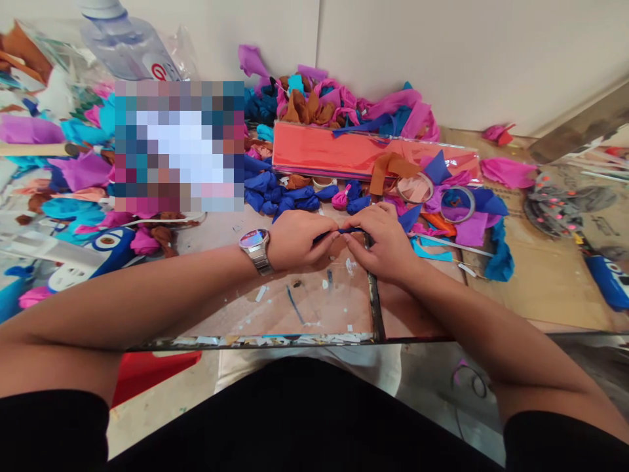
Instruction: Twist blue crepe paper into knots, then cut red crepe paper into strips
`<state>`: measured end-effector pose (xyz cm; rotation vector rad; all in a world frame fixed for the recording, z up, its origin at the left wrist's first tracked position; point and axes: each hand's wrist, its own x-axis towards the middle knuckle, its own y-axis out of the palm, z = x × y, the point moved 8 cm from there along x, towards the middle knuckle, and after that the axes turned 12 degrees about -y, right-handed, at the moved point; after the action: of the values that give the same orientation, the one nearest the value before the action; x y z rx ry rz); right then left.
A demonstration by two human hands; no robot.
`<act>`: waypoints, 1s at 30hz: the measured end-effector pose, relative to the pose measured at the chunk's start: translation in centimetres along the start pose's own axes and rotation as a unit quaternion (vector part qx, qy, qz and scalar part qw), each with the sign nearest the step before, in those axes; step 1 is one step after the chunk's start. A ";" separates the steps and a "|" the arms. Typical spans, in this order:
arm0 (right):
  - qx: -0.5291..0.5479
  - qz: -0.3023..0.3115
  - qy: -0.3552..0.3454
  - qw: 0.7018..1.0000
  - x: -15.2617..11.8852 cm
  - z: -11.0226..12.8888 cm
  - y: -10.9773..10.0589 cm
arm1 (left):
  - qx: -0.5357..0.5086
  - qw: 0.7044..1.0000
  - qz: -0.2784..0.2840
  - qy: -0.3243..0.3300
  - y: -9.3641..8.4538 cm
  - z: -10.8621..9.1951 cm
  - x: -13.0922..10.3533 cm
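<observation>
Above the tabletop [324, 288], in front of my body, my left hand [297, 239] and my right hand [381, 242] meet fingertip to fingertip. Between them they pinch a small dark blue strip of crepe-like material [348, 230]; most of it is hidden by the fingers. Both hands have their thumbs and fingers closed on it. A metal-banded watch [255, 244] is on my left wrist. Just beyond the hands lie several knotted dark blue pieces [280, 190] of similar material and a small pink one [340, 195].
Behind lies a clear-wrapped pack of coral-red sheets [344, 151]. Tape rolls [457, 204] sit among colourful scraps on the right, near flattened cardboard [535, 282]. A large plastic bottle [128, 46] stands at the back left, behind a blurred-out patch. Scraps heap along the wall.
</observation>
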<state>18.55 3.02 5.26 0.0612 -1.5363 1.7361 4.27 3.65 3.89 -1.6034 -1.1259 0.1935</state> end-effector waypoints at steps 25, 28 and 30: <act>0.015 -0.015 -0.010 1.000 0.3 0.3 -0.3 | -0.035 0.998 0.051 -0.027 0.4 0.0 -0.1; 0.011 -0.022 -0.013 1.000 0.3 0.3 -0.6 | -0.113 0.990 0.071 -0.036 0.3 -0.1 0.0; 0.010 -0.026 -0.012 1.000 0.3 0.3 -0.7 | -0.167 0.980 0.091 -0.055 0.3 0.0 0.1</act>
<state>18.58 2.90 6.05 0.1317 -1.5219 1.7145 4.56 3.76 3.68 -2.0188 -1.1398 0.2229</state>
